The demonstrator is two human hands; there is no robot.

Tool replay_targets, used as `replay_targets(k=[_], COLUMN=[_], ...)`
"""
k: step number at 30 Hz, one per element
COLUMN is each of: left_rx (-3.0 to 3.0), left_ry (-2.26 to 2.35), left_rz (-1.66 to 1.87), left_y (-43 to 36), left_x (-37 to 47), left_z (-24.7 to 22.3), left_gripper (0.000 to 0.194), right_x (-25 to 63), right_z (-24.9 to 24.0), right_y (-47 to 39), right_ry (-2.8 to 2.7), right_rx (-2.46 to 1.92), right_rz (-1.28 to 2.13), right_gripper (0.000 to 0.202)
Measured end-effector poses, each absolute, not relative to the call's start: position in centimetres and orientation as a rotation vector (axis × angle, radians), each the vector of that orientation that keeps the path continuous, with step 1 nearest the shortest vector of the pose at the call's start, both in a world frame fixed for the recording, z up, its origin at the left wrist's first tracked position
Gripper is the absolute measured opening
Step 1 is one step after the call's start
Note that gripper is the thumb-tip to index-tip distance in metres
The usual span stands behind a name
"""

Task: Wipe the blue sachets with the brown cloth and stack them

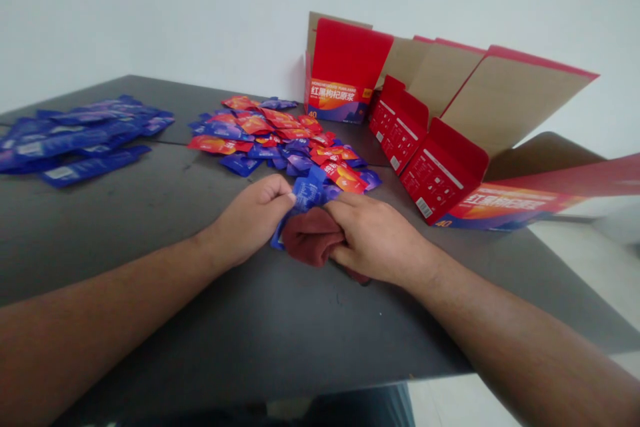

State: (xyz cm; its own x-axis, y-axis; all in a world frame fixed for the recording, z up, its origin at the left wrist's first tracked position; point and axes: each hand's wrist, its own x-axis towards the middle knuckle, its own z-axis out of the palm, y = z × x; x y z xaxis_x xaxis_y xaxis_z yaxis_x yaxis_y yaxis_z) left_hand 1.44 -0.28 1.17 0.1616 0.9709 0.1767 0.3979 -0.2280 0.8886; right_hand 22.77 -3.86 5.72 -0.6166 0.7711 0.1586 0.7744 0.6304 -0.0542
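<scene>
In the middle of the head view, my left hand (pixel 257 217) pinches the edge of a blue sachet (pixel 308 192). My right hand (pixel 377 233) grips a brown-red cloth (pixel 313 235), which is bunched against the sachet and covers part of it. The sachet's lower end shows at the cloth's left side. Just beyond my hands lies a loose pile of red and blue sachets (pixel 283 137). Some of the pile near my right fingers is hidden by them.
A heap of longer blue packets (pixel 85 133) lies at the left on the dark table (pixel 240 333). One open red box (pixel 347 73) stands at the back. More open red boxes (pixel 440 167) stand in a row at the right, flaps raised.
</scene>
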Motion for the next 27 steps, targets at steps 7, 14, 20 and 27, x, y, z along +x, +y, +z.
replay_targets(k=[7, 14, 20, 27], left_rx=[1.586, 1.401, 1.368, 1.602], left_ry=[1.231, 1.171, 1.165, 1.18], left_rz=[1.121, 1.135, 1.12, 1.023], left_y=[-0.2, -0.1, -0.1, -0.2], left_x=[1.5, 1.8, 1.9, 1.4], left_z=[0.7, 0.8, 0.9, 0.6], left_gripper=[0.018, 0.017, 0.017, 0.019], right_x=[22.8, 23.1, 23.2, 23.8], right_z=[5.5, 5.8, 5.6, 5.6], right_y=[-3.9, -3.5, -3.5, -2.4], right_ry=[-2.66, -2.671, -2.728, -2.446], right_rx=[-1.266, -1.229, -1.154, -1.448], right_rz=[0.009, 0.081, 0.124, -0.014], right_gripper=[0.016, 0.015, 0.017, 0.019])
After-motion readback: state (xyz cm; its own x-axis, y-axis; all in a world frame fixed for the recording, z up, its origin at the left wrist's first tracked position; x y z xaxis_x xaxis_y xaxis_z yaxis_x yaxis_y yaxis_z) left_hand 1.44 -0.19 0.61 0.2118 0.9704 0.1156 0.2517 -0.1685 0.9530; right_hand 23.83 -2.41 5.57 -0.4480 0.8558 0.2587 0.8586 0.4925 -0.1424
